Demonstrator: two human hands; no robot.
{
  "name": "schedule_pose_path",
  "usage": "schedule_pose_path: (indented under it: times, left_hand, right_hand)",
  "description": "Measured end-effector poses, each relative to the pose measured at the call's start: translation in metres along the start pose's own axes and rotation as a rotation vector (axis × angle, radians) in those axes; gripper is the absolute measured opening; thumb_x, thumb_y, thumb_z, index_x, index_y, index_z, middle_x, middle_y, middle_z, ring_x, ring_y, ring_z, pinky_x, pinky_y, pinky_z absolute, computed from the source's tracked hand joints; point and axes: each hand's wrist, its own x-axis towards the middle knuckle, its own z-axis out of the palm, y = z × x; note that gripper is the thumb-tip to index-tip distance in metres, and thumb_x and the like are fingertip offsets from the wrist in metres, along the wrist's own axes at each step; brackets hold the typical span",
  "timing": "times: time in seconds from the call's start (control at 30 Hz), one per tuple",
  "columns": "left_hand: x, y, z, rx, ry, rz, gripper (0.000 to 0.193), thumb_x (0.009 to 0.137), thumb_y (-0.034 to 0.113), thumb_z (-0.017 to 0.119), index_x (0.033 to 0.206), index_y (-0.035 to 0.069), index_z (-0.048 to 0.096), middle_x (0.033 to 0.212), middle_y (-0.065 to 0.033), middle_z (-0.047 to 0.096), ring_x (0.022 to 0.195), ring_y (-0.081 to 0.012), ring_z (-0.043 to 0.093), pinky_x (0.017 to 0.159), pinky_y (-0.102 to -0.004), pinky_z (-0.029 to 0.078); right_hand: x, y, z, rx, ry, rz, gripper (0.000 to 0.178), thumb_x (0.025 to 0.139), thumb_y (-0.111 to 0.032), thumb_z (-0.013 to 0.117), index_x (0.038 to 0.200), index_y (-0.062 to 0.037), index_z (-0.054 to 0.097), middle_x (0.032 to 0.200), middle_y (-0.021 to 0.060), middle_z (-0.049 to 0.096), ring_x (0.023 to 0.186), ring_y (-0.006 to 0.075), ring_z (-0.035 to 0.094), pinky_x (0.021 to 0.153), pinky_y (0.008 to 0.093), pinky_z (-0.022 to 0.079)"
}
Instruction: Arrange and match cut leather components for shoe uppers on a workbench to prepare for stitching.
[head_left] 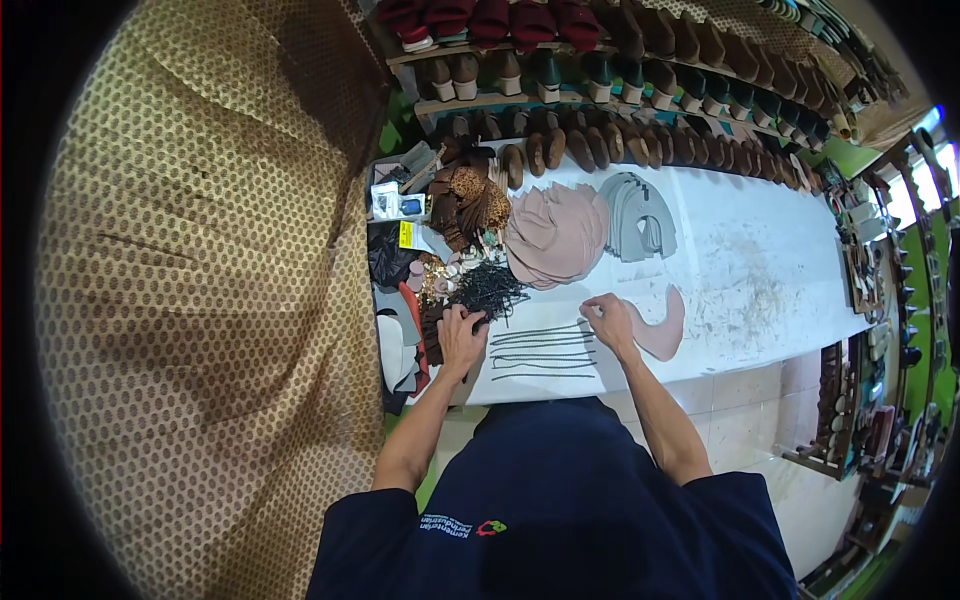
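Several thin black cords (543,357) lie side by side in rows on the white-covered table in front of me. My left hand (461,342) is at their left, its fingers curled at the near edge of a tangled pile of black cords (488,288); what it grips, if anything, is hidden. At the right end of the uppermost row, my right hand (608,322) has its thumb and fingertips pinched together on what looks like a cord end. A curved pink piece (664,325) of flat material rests just right of that hand.
Behind the cords are stacked pink pieces (556,235) and grey cut pieces (637,215). Brown bundles (468,205), small packets and loose bits crowd the table's left end. Shoe racks (600,95) line the back, a patterned curtain (210,300) hangs at left, and more shelves (880,300) stand right.
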Motion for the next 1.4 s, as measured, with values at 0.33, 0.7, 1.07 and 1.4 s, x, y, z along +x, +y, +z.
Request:
schedule_pose_path:
  times: [0.33,0.7,1.07,1.4]
  left_hand:
    - [0.027,0.003,-0.021,-0.066,0.027,0.03,0.012,0.086,0.019,0.078,0.094,0.01,0.078,0.103,-0.0094,0.065,0.105,-0.0307,0.06,0.09,-0.0441,0.044]
    - [0.113,0.054,-0.118,-0.868,-0.326,0.002,0.021,0.099,0.018,0.074,0.11,0.0,0.076,0.084,-0.0023,0.073,0.072,-0.0088,0.066,0.065,-0.0244,0.05]
    - [0.091,0.04,-0.105,-0.801,-0.545,-0.141,0.024,0.097,0.023,0.078,0.112,0.004,0.081,0.082,0.0021,0.072,0.059,-0.0027,0.051,0.052,-0.0211,0.04]
    - [0.104,0.063,-0.097,-0.907,-0.518,-0.097,0.028,0.096,0.027,0.078,0.114,0.005,0.081,0.075,0.0042,0.068,0.06,-0.0042,0.051,0.054,-0.0231,0.038]
  right_hand:
    - [0.023,-0.055,0.002,0.141,-0.065,-0.025,0.03,0.09,-0.03,0.076,0.104,-0.0029,0.08,0.107,0.02,0.074,0.097,0.035,0.072,0.085,0.0432,0.056]
    - [0.081,-0.179,0.011,0.801,-0.533,-0.137,0.051,0.102,-0.037,0.071,0.132,0.0045,0.069,0.098,0.0089,0.076,0.085,0.0154,0.067,0.077,0.0291,0.055]
    - [0.08,-0.092,-0.049,0.469,-0.57,-0.079,0.035,0.099,-0.026,0.075,0.117,0.0041,0.076,0.091,0.0092,0.077,0.08,0.0147,0.07,0.073,0.0298,0.056]
    - [0.06,-0.138,-0.009,0.812,-0.631,-0.049,0.048,0.101,-0.03,0.073,0.136,0.0018,0.068,0.113,0.0121,0.077,0.101,0.0163,0.071,0.092,0.0299,0.054]
